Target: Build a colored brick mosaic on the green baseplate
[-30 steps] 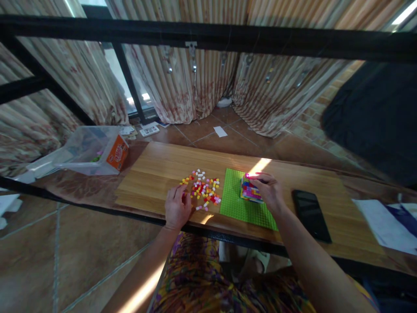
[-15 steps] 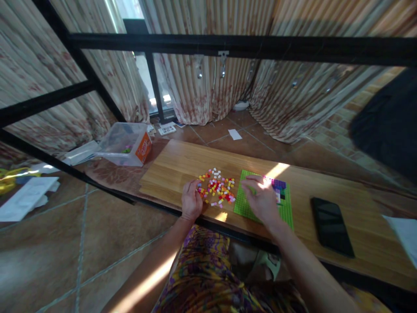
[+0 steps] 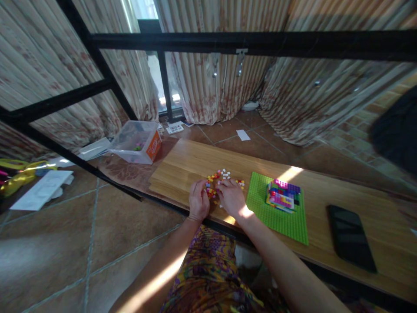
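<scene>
My left hand (image 3: 199,201) rests on the table at the left edge of a pile of small coloured building bricks (image 3: 213,177). Its fingers are curled in together, and what they hold, if anything, is hidden. Over the right part of that pile is my right hand (image 3: 232,199), fingers bent down and drawn together among the bricks; their tips are too small to make out. To its right lies a green baseplate (image 3: 276,224). On the plate stands a low block of built-up bricks (image 3: 282,195) in purple, pink, white and other colours, with neither hand touching it.
A black phone (image 3: 352,238) lies on the wooden table (image 3: 182,163) to the right. Beyond the table's left end stands a clear plastic box (image 3: 132,141) with an orange label. A black metal frame (image 3: 202,42) crosses before the curtains. White paper (image 3: 243,135) lies on the floor.
My right hand has moved left from above the baseplate to the brick pile, uncovering the built block. My left hand stays beside the pile. The whole view has shifted slightly.
</scene>
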{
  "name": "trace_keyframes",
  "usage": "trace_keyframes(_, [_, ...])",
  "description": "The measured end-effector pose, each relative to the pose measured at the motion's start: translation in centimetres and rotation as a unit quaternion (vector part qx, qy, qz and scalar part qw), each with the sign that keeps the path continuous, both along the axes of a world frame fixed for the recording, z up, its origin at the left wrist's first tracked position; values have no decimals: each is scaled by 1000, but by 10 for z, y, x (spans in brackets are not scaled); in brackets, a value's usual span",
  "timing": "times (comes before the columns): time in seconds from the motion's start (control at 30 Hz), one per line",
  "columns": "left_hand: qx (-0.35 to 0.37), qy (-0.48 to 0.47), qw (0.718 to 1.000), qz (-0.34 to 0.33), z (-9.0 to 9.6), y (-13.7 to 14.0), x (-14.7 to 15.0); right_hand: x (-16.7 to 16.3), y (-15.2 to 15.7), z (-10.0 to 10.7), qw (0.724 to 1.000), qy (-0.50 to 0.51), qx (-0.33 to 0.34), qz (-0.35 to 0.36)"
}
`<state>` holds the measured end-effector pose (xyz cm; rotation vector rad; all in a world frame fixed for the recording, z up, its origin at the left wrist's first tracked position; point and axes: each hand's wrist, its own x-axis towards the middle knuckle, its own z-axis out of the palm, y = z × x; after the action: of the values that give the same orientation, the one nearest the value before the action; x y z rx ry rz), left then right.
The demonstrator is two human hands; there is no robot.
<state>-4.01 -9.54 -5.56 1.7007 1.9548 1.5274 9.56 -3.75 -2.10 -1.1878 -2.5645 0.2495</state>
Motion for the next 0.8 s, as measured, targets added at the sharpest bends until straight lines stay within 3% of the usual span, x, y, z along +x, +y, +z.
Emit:
trace_keyframes(0.3, [-19, 90, 993, -76, 3, 1, 4, 6, 0, -5, 999, 53, 2, 0])
trace_keyframes(0.53, [-17, 103, 992, -69, 3, 1, 5, 17, 3, 5, 993, 120, -4, -1])
trace_keyframes(0.8, [12, 111, 994, -18, -3, 2, 6, 93, 19, 33, 960, 228, 92, -133])
